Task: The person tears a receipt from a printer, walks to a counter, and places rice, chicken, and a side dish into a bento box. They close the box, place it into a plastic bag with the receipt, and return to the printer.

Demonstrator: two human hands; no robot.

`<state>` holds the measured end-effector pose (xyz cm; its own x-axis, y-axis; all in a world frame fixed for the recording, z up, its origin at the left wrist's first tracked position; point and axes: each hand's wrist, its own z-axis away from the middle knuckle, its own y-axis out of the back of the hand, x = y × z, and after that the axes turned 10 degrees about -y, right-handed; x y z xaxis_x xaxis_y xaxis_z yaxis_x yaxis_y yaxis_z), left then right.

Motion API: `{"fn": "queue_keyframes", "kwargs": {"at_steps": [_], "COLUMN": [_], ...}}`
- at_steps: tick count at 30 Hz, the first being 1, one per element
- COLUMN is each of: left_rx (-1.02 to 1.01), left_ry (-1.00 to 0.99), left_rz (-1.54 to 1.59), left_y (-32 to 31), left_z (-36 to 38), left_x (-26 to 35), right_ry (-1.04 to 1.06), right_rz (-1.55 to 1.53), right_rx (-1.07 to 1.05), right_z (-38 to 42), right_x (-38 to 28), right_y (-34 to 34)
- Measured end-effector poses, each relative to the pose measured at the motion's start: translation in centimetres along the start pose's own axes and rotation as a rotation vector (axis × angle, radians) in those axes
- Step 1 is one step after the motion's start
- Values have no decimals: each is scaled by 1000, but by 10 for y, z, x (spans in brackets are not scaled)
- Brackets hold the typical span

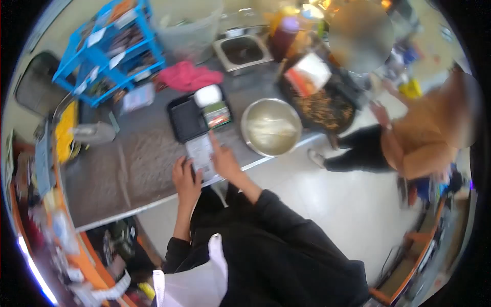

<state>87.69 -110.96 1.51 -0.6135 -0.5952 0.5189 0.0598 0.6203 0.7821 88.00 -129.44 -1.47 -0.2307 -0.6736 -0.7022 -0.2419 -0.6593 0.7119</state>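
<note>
A printed white paper slip [202, 156] lies on the metal counter near its front edge. My left hand [186, 178] rests at the slip's left side, fingers apart. From the right, my right hand [224, 157] reaches over the slip's edge with its index finger stretched forward; the other fingers are partly hidden. Just beyond the slip is a black plastic container [187, 118]. Its right part holds a white round-cornered item [208, 95] and a small packet with a colored label [218, 117]. To the right stands a steel bowl [271, 134] with something pale inside.
A blue rack [110, 64] of goods and a pink cloth [189, 77] are at the back. A dark pan [327, 110] of brown food sits past the bowl. On the left is a yellow-filled tray [66, 130]. Another person [417, 133] stands at right.
</note>
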Motion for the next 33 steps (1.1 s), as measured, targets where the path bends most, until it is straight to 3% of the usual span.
{"fn": "queue_keyframes", "kwargs": {"at_steps": [1, 3, 4, 6, 8, 13, 25, 30, 32, 33], "left_rx": [22, -14, 38, 52, 54, 140, 161, 239, 227, 217], "left_ry": [-58, -125, -166, -105, -48, -56, -12, 74, 47, 52], "left_rz": [9, -96, -126, -131, -100, -13, 19, -47, 12, 27], "left_y": [-9, -22, -34, -29, -22, -26, -26, -24, -18, -22], "left_z": [-13, -25, -24, -39, -30, -17, -6, 15, 11, 9], "left_x": [-8, -21, -34, -16, -21, -28, -25, -16, -9, -9], "right_ry": [-2, 6, -95, -57, -145, -98, -94, 100, -44, 1], "right_rz": [-15, 101, 54, 137, 104, 74, 60, -200, -115, 10], "right_rx": [-2, 68, -102, -41, -121, -33, -116, 136, -122, -167], "right_z": [3, 2, 5, 7, 13, 15, 15, 8, 15, 20], "right_x": [21, 17, 5, 2, -19, -15, -11, 30, 18, 11], "right_y": [-31, -27, -11, -6, 8, 15, 15, -19, 2, 5]}}
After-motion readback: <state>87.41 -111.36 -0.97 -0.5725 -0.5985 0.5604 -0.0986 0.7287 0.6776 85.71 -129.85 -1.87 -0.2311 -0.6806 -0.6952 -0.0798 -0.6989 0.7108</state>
